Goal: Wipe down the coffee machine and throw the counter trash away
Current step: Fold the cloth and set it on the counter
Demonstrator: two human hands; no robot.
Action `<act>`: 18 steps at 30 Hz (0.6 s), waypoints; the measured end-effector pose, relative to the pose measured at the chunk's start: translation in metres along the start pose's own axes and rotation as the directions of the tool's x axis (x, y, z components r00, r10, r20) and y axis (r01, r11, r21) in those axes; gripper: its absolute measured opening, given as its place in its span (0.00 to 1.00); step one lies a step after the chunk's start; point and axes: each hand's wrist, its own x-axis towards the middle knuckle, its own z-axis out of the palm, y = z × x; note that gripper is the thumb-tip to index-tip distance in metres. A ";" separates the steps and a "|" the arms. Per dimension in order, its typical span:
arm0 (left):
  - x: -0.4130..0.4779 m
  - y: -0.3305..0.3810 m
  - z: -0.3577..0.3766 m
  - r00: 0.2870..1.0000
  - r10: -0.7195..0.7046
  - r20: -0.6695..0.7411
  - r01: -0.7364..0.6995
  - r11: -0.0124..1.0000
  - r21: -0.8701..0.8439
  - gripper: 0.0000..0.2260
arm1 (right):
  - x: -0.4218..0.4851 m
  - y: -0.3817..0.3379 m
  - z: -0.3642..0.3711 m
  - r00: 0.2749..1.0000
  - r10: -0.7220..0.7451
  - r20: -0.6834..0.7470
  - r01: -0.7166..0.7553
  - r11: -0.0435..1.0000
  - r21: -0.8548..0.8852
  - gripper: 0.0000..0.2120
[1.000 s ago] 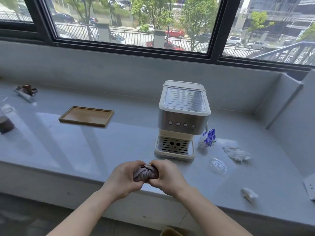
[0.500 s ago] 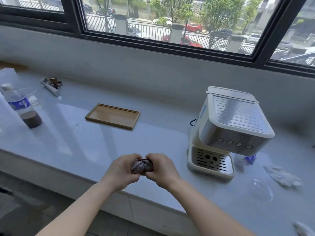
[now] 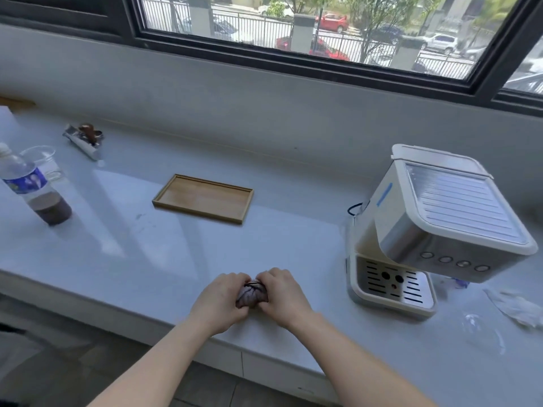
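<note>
Head camera looks down at two hands wrapped round a dark cloth (image 3: 252,295). The left hand (image 3: 219,301) and the right hand (image 3: 283,295) both curl tight on it, one on each side, likely to squeeze it into a ball for wiping. The cloth sits between them, over the near edge of the counter (image 3: 147,259). The coffee machine (image 3: 435,230) stands to the right, well apart from the hands. White crumpled trash (image 3: 517,306) lies near it.
</note>
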 end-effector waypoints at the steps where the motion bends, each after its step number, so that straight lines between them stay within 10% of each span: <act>1: -0.001 -0.003 0.004 1.000 0.010 0.011 -0.011 1.000 0.022 0.18 | 0.000 0.002 0.003 1.000 0.000 0.020 0.000 1.000 -0.013 0.14; 18: -0.002 0.002 0.011 0.999 -0.017 0.044 0.006 0.970 0.242 0.26 | -0.002 -0.002 0.005 0.992 0.074 0.098 -0.073 0.997 -0.013 0.21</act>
